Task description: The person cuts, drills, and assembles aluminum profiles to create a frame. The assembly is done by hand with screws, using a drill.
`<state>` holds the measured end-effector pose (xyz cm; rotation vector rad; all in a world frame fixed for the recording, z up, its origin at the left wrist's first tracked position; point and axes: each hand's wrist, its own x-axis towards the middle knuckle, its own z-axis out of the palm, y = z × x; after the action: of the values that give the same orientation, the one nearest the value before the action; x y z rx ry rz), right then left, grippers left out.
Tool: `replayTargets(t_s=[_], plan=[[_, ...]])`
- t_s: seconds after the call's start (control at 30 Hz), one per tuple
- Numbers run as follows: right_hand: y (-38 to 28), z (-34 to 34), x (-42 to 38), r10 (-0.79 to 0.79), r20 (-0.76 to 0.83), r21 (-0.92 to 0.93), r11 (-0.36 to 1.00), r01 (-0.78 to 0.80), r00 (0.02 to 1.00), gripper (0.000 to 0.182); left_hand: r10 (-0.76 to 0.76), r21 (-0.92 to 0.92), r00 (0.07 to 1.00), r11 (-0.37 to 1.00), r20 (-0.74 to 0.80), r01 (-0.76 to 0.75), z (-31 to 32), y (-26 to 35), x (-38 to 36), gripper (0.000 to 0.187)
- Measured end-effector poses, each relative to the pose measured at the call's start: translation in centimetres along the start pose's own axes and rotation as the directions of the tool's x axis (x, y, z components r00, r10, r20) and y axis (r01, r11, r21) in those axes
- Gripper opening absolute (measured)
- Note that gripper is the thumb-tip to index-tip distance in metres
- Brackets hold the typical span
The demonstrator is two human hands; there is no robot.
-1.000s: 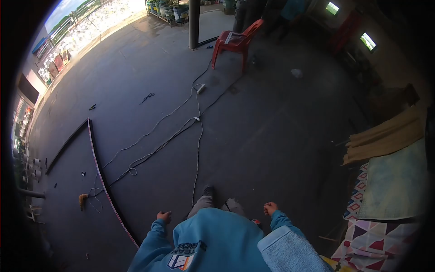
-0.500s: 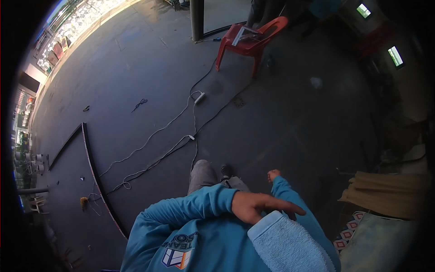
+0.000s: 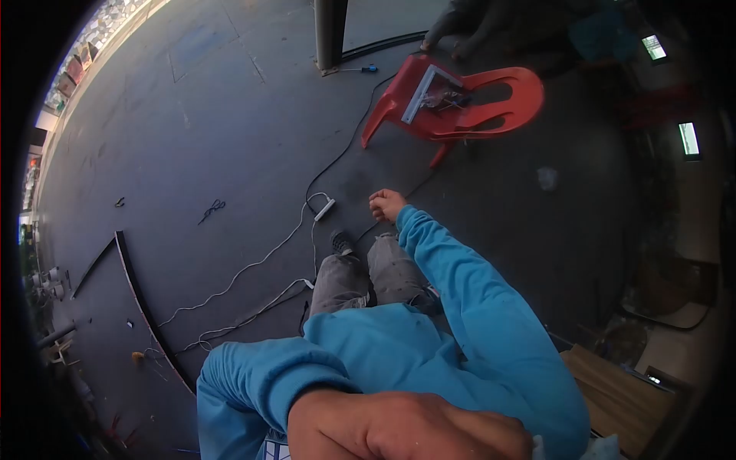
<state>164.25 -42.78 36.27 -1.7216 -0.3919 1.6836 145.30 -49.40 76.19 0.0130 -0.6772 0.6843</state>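
At the bottom of the head view, my left hand (image 3: 422, 429) is large and close to the camera, bent across my chest. Its fingers are curled against a light blue terry cloth (image 3: 605, 448), which shows only in slivers at the bottom edge. My right hand (image 3: 387, 205) reaches forward over the floor with its fingers curled, and nothing shows in it. Ahead of it stands a red plastic chair (image 3: 506, 100), with a white angled frame (image 3: 418, 100) and a clear bag (image 3: 447, 97) on its seat.
A white power strip (image 3: 325, 210) and cables lie left of my right hand. Long dark strips (image 3: 139, 295) form an angle on the left floor. A post (image 3: 330, 34) stands beyond, near another person's legs (image 3: 475, 31). Brown cloth or board (image 3: 613, 399) is at lower right.
My right hand has swung forward and left. My left hand has come closer to the camera, its fingers now curled, and most of the cloth has left view. The chair appears nearer.
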Motion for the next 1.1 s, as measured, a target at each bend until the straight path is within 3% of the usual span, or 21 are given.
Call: replayTargets(t_s=[0.03, 0.07, 0.13, 0.17, 0.2, 0.23, 0.27, 0.3, 0.37, 0.4, 0.43, 0.47, 0.5, 0.63, 0.77, 0.8, 0.87, 0.97, 1.0, 1.07, 1.1], plan=[[-1.2, 0.2, 2.5, 0.071, 0.015, 0.001, 0.997, -0.071, 0.997, 0.015, -0.024, 0.126, 0.988, 0.992, 0.153, 0.004, -3.3, 2.2, 1.9, 0.034], [-1.6, -0.2, 6.4, 0.11, 0.027, 0.006, 0.994, -0.11, 0.994, 0.014, -0.015, 0.16, 0.988, 0.987, 0.153, -0.009, -5.9, 4.6, 3.8, 0.032], [-4.0, 0.1, 13.3, 0.16, 0.054, 0.068, 0.984, -0.164, 0.986, 0.013, -0.184, 0.28, 0.976, 0.937, -0.114, 0.209, -10.8, 12.0, 5.7, 0.037], [-5.7, -0.6, 17.2, 0.185, 0.041, 0.125, 0.974, -0.189, 0.982, 0.012, -0.233, 0.367, 0.956, 0.886, -0.179, 0.285, -15.2, 15.1, 6.0, 0.05], [-7.4, -0.9, 21.7, 0.185, 0.049, 0.122, 0.974, -0.19, 0.981, 0.012, -0.188, 0.438, 0.915, 0.832, -0.356, 0.342, -19.6, 17.2, 5.5, 0.046], [-9.2, -0.9, 26.2, 0.196, 0.046, 0.129, 0.971, -0.201, 0.979, 0.012, -0.198, 0.537, 0.835, 0.685, -0.513, 0.493, -24.6, 20.2, 5.4, 0.042], [-10.8, -1.0, 30.9, 0.176, 0.01, 0.067, 0.982, -0.176, 0.984, 0.011, -0.141, 0.51, 0.697, 0.583, -0.703, 0.632, -29.3, 22.6, 4.5, 0.037], [-12.7, -1.5, 36.4, 0.148, -0.022, -0.002, 0.989, -0.148, 0.989, 0.011, -0.052, 0.362, 0.484, 0.598, -0.873, 0.715, -33.7, 23.9, 4.1, 0.034], [-14.4, -3.6, 49.7, 0.099, -0.063, -0.032, 0.994, -0.101, 0.993, 0.012, 0.225, 0.342, 0.268, 0.427, -0.937, 0.837, -44.2, 25.6, 1.2, 0.032], [-14.8, -5.2, 56.7, 0.006, -0.147, -0.247, 0.968, -0.042, 0.989, 0.012, 0.373, 0.352, 0.217, 0.346, -0.902, 0.87, -49.4, 25.6, -0.5, 0.031], [-13.8, -6.5, 62.5, -0.075, -0.212, -0.446, 0.895, -0.028, 0.974, 0.013, 0.413, 0.377, 0.295, 0.134, -0.862, 0.916, -53.3, 26.7, 0.2, 0.03], [-14.8, -8.1, 66.7, -0.062, -0.244, -0.506, 0.859, -0.073, 0.968, 0.017, 0.353, 0.389, 0.446, -0.222, -0.823, 0.894, -56.9, 28.3, 2.1, 0.028], [-16.9, -10.3, 70.9, -0.062, -0.274, -0.572, 0.813, -0.11, 0.96, 0.022, 0.378, 0.312, 0.508, -0.47, -0.774, 0.826, -61.7, 27.2, -1.5, 0.028], [-18.5, -19.8, 85.8, -0.258, -0.409, -0.762, 0.624, -0.172, 0.875, 0.044, 0.364, 0.263, 0.404, -0.38, -0.839, 0.887, -71.2, 30.2, -4.7, 0.029], [-19.0, -26.4, 94.6, -0.297, -0.754, -0.613, 0.639, -0.465, 0.586, 0.082, 0.345, 0.245, 0.352, -0.315, -0.87, 0.917, -77.6, 31.9, -6.9, 0.031], [-19.0, -27.4, 96.1, -0.293, -0.759, -0.611, 0.631, -0.478, 0.582, 0.082, 0.339, 0.244, 0.342, -0.3, -0.876, 0.922, -78.8, 32.1, -7.2, 0.031], [-19.1, -29.3, 98.4, 0.004, -0.904, -0.242, 0.82, -0.519, 0.427, 0.093, 0.329, 0.249, 0.331, -0.267, -0.884, 0.931, -80.7, 32.4, -7.8, 0.032], [-18.7, -30.6, 100.1, 0.146, -0.929, -0.11, 0.769, -0.63, 0.34, 0.089, 0.318, 0.247, 0.308, -0.219, -0.896, 0.944, -80.8, 32.3, -8.2, 0.033], [-18.4, -30.5, 100.0, 0.144, -0.929, -0.115, 0.763, -0.636, 0.341, 0.089, 0.323, 0.242, 0.299, -0.205, -0.898, 0.948, -80.2, 32.3, -7.9, 0.034], [-19.7, -30.5, 99.7, 0.26, -0.844, 0.066, 0.918, -0.391, 0.469, 0.083, 0.339, 0.262, 0.311, -0.183, -0.888, 0.948, -80.1, 32.3, -7.1, 0.035], [-20.5, -30.6, 99.8, 0.243, -0.851, 0.052, 0.921, -0.386, 0.466, 0.083, 0.343, 0.275, 0.317, -0.167, -0.884, 0.947, -79.8, 31.9, -6.6, 0.035]])
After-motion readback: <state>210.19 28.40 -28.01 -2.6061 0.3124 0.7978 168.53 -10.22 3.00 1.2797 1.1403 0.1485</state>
